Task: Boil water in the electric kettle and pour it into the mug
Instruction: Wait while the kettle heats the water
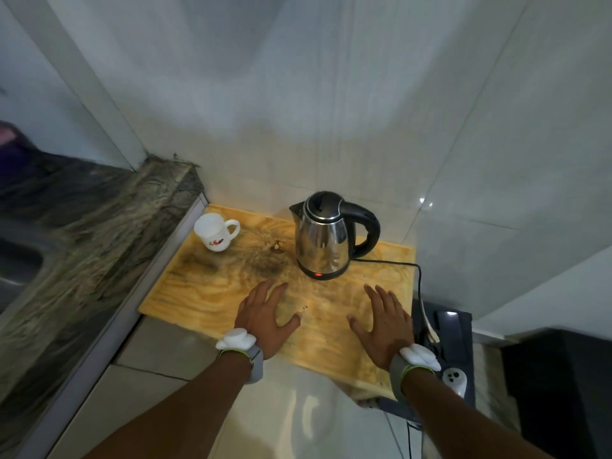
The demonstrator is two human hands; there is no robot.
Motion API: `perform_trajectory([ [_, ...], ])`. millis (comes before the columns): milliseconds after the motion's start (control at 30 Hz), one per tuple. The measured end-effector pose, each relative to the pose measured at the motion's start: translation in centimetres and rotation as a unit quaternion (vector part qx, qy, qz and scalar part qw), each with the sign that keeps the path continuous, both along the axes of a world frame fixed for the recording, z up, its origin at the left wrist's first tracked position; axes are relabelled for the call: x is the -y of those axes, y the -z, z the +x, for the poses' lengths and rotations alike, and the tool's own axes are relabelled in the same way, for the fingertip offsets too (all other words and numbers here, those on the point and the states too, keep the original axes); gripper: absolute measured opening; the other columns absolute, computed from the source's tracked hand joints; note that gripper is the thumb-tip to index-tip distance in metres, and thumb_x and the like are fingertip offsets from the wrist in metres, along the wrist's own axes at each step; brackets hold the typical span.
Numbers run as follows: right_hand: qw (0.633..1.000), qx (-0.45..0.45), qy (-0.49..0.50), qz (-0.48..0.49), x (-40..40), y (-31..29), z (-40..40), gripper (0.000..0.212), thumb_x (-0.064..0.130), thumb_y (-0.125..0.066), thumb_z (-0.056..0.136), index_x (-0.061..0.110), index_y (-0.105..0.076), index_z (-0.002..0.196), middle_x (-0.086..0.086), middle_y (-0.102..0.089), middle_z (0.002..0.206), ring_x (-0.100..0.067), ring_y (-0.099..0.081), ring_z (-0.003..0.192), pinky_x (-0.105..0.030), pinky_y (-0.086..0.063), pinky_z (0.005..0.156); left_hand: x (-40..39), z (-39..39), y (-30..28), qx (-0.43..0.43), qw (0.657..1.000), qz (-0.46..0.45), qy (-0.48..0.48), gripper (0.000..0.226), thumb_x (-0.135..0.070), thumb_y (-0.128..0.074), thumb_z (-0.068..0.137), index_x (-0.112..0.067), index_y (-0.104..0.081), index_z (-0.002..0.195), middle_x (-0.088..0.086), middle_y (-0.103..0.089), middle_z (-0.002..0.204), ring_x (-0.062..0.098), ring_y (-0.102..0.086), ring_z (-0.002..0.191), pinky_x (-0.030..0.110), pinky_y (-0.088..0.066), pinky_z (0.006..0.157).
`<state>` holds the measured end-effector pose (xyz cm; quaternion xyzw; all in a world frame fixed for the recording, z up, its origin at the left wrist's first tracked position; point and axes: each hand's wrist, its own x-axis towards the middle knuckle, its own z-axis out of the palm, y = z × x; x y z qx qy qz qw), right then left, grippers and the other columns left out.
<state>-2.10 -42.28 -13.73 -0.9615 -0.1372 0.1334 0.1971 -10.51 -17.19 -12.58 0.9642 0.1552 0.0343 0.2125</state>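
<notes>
A steel electric kettle [326,238] with a black lid and handle stands on its base at the back of a wooden board [212,293]. Its lid is down and a red light glows at the base. A white mug [214,231] with a small red print stands upright at the board's back left corner, handle to the right. My left hand [266,316] lies flat on the board in front of the kettle, fingers spread, holding nothing. My right hand [384,321] lies flat to its right, also with nothing in it. Both hands are apart from the kettle.
A black cord [419,283] runs from the kettle's base over the board's right edge to a dark box [453,329] with a power strip. A dark stone counter [82,233] rises on the left. White tiled walls close the corner behind. Pale floor tiles lie below.
</notes>
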Motion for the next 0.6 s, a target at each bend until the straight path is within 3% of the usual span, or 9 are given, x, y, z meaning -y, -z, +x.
perform_trajectory([
  [400, 0.994, 0.086, 0.009, 0.064, 1.2, -8.1, 0.2, 0.069, 0.066, -0.043, 0.089, 0.033, -0.031, 0.149, 0.003, -0.03, 0.159, -0.024, -0.022, 0.147, -0.047, -0.027, 0.113, 1.5, -0.4, -8.2, 0.059, 0.997, 0.04, 0.025, 0.068, -0.065, -0.052, 0.077, -0.035, -0.052, 0.138, -0.005, -0.049, 0.147, 0.022, -0.043, 0.139, 0.038, -0.04, 0.105],
  [600, 0.992, 0.097, 0.01, 0.086, 1.0, -10.6, 0.8, 0.07, 0.064, -0.045, 0.09, 0.033, -0.029, 0.15, 0.002, -0.029, 0.159, -0.024, -0.021, 0.148, -0.047, -0.029, 0.113, 1.7, 1.3, -11.2, 0.076, 0.996, 0.029, 0.027, 0.065, -0.062, -0.056, 0.078, -0.03, -0.055, 0.135, 0.0, -0.05, 0.145, 0.025, -0.047, 0.136, 0.04, -0.043, 0.107],
])
